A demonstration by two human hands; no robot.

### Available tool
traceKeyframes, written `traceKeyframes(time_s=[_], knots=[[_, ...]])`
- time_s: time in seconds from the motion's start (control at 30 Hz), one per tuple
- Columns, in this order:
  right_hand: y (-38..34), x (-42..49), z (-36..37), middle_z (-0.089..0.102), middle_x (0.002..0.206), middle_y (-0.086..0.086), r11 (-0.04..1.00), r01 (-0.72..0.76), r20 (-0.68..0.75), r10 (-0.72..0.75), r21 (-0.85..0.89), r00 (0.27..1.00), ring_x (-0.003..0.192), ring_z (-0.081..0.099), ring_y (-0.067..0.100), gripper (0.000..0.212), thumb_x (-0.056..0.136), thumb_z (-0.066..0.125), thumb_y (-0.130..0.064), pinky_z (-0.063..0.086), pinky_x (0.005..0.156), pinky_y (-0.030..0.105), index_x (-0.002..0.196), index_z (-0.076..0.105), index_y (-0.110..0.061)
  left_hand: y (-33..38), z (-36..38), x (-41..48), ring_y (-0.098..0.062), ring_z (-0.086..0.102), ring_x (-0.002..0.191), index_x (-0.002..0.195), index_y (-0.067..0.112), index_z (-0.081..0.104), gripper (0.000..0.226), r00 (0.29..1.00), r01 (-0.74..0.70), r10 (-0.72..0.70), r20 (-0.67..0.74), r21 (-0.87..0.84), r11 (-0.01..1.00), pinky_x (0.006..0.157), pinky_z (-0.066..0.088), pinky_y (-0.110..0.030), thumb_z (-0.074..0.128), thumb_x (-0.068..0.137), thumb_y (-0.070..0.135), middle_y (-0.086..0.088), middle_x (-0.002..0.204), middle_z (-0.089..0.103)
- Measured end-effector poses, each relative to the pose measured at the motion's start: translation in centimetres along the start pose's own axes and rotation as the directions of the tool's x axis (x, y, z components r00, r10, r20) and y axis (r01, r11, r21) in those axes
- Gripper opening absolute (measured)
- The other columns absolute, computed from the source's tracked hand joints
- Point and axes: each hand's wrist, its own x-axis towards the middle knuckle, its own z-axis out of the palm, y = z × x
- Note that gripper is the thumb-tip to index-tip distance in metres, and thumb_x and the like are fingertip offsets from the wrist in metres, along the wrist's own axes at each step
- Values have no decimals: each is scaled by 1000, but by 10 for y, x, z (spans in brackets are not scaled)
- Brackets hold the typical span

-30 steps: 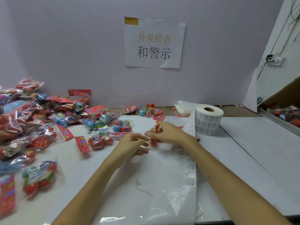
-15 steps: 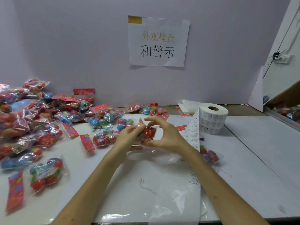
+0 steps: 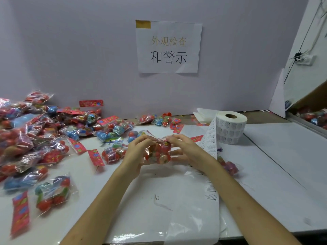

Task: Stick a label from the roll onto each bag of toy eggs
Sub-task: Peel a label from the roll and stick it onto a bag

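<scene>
Both hands meet above the desk (image 3: 276, 156) with one bag of toy eggs (image 3: 158, 154) held between them, lifted clear of the surface; the left hand (image 3: 138, 152) has its fingers curled round the bag's left side, thumb and forefinger pinching the clear film at the top; the right hand (image 3: 189, 149) pinches the same top edge from the other side, its remaining fingers spread loosely behind the bag. The eggs inside show mostly red.

Just beyond and to the outside of the right hand stands the label roll (image 3: 231, 129), upright on its flat end; a strip of labels (image 3: 209, 140) runs off it, passes close by the right wrist and carries on toward the person. A loose bag (image 3: 230, 167) lies on the desk just outside the right forearm. Well out from the left hand spreads a pile of bags (image 3: 26, 138), with one nearer bag (image 3: 113, 154) just beside that hand's knuckles; another single bag (image 3: 53, 193) lies outside the left forearm. Beyond both hands, a paper sign (image 3: 169, 46) hangs on the wall.
</scene>
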Motion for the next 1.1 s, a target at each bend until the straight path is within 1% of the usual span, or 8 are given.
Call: traceKeyframes(time_s=[0.1,0.23,0.43,0.53,0.63,0.83,1.0,1.1], knots=[[1,-1,2,74,100,2,997,61,47,-59,-36,997,88,72,15,36,95,66,-43,59,77,33,116,69,-14,-1,-2,1,-26,69,96,86,13,74,23,999,-36,36,-25,17,999,73,60,-40,56,96,2,-6,91,73],[3,-1,7,76,100,2,984,173,13,-172,-53,985,94,72,17,22,95,70,-29,56,76,32,111,71,-15,-1,-3,1,-24,68,94,92,10,75,26,997,-68,68,-30,-21,997,78,54,-34,53,95,-4,-6,94,75],[2,-1,6,74,80,-1,985,173,-45,-174,-8,984,79,71,15,8,89,72,-12,56,67,28,96,70,-10,-1,-3,1,-30,69,109,113,9,71,30,998,-11,13,58,-33,999,85,57,-37,51,95,-4,-8,109,78],[1,-1,6,73,81,4,984,175,-69,-174,15,982,77,69,18,3,87,72,-9,55,66,29,89,72,-10,-3,-2,1,-32,67,114,120,11,69,22,993,44,-47,113,34,998,94,58,-45,61,99,11,-14,119,72],[2,0,5,71,79,3,984,179,-84,-177,9,981,78,68,17,4,87,72,-7,55,69,31,85,72,-10,-5,-1,0,-33,66,116,124,10,67,35,981,87,-108,162,131,988,102,56,-49,72,93,26,-17,122,69],[4,1,9,72,82,2,981,191,-62,-193,-40,979,80,68,17,13,92,72,-18,56,69,30,95,72,-6,-4,1,0,-25,73,98,107,16,72,17,999,10,-19,47,188,982,67,58,-27,76,91,17,-11,104,74],[6,-3,11,70,96,6,979,186,21,-185,-81,983,88,68,17,29,96,68,-32,56,69,30,111,68,-7,-5,1,0,-23,74,91,99,19,75,13,999,-22,27,-28,173,985,64,57,-25,77,88,13,-9,98,75],[7,-1,12,71,96,7,975,193,6,-194,-114,981,92,68,20,27,95,68,-33,58,69,28,105,69,-7,-5,1,1,-24,74,92,96,20,74,10,997,-40,48,-54,150,988,64,58,-25,76,90,12,-8,97,76]])
